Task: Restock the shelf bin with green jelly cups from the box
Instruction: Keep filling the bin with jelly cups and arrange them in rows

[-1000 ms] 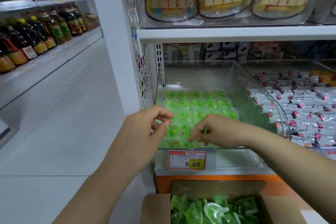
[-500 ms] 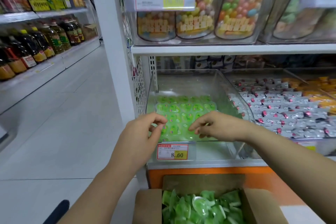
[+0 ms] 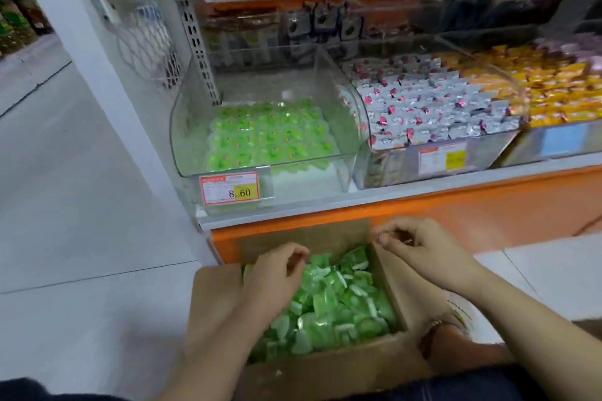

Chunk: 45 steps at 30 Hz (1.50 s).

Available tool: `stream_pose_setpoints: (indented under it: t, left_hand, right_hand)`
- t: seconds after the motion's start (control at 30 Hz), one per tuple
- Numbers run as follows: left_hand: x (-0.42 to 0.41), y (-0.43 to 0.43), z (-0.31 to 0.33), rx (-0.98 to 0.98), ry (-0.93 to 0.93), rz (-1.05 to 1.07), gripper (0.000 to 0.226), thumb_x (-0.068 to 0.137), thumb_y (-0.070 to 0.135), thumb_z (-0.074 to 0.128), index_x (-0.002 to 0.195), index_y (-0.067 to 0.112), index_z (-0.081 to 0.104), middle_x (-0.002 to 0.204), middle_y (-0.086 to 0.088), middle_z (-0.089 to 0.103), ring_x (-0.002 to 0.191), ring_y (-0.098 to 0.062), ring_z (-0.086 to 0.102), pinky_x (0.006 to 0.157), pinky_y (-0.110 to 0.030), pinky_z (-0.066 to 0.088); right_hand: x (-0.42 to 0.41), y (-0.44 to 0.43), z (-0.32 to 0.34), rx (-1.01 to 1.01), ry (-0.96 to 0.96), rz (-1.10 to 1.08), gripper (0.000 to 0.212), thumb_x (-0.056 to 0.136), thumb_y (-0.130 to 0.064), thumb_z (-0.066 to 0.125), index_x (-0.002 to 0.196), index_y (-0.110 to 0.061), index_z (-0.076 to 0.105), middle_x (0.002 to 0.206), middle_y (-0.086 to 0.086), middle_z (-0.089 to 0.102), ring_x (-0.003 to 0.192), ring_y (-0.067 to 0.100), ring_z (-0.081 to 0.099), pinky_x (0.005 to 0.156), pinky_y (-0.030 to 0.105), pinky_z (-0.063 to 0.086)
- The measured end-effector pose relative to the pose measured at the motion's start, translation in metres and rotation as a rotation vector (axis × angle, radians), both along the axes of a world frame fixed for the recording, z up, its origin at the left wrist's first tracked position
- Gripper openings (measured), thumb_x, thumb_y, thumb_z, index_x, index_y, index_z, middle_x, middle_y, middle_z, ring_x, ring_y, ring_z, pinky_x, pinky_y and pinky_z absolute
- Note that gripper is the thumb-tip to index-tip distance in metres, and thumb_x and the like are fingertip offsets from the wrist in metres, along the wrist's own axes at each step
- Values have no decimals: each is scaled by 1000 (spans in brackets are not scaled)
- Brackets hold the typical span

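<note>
The clear shelf bin [image 3: 181,140] holds a flat layer of green jelly cups [image 3: 270,137] over its back half. Below it on the floor stands an open cardboard box [image 3: 215,296], filled with loose green jelly cups [image 3: 338,303]. My left hand [image 3: 277,273] hovers over the left part of the box, fingers loosely curled just above the cups, with nothing seen in it. My right hand [image 3: 413,247] is over the box's far right corner, fingertips drawn together and empty.
A price tag [image 3: 229,188] reading 8.60 hangs on the bin's front. To the right are bins of silver-wrapped sweets [image 3: 423,107] and yellow-wrapped sweets [image 3: 553,88]. An orange base panel [image 3: 472,218] runs under the shelf. Grey aisle floor [image 3: 81,205] lies to the left.
Both hands have left the bin and dropped down to the box. The view has tilted down, so the box now fills the lower middle.
</note>
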<state>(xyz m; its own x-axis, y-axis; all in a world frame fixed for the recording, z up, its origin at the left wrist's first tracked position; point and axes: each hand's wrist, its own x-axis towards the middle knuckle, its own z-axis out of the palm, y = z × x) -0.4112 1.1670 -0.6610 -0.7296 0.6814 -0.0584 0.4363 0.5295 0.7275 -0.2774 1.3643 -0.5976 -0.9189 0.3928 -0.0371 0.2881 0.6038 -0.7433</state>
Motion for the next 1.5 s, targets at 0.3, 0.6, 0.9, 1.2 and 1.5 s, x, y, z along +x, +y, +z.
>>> stream_pose_setpoints:
  t: [0.3, 0.6, 0.9, 1.2, 1.5]
  left_hand:
    - [-11, 21, -76, -539, -129, -44, 77, 84, 41, 65, 146, 36, 20, 156, 0, 9, 134, -27, 34, 106, -37, 39]
    - [-10, 32, -92, -660, -116, 25, 83, 79, 32, 73, 142, 41, 20, 149, -4, 4, 132, -37, 29, 96, -39, 47]
    - [-8, 17, -93, -483, -133, 48, 70, 86, 25, 65, 141, 42, 26, 151, -7, 17, 131, -30, 37, 96, -33, 44]
    - [-36, 15, -90, -415, -399, -69, 78, 79, 40, 72, 142, 41, 26, 146, -1, 31, 129, -19, 39, 107, -31, 36]
    - [-18, 22, -98, -397, -233, -156, 103, 72, 36, 78, 142, 49, 4, 140, 8, 6, 121, -16, 45, 99, -25, 40]
  right_hand:
    - [29, 26, -101, 5, -272, -118, 54, 79, -1, 65, 128, -19, 52, 116, -5, 46, 93, 7, 54, 77, -1, 31]
    - [16, 11, -132, -100, -441, 10, 70, 81, -23, 70, 141, -24, 35, 141, 2, 35, 128, 18, 40, 98, 10, 26]
    - [-7, -18, -125, 117, -164, 0, 53, 84, -23, 66, 133, -27, 46, 136, -10, 40, 125, 11, 44, 95, 7, 29]
    - [-48, -31, -167, -125, -475, 56, 100, 66, -33, 82, 146, -25, 22, 147, 5, 30, 138, 24, 26, 109, 38, 34]
    - [-61, -23, -172, -157, -455, 128, 97, 57, -28, 86, 135, -22, 28, 121, -1, 32, 111, 18, 42, 96, 26, 41]
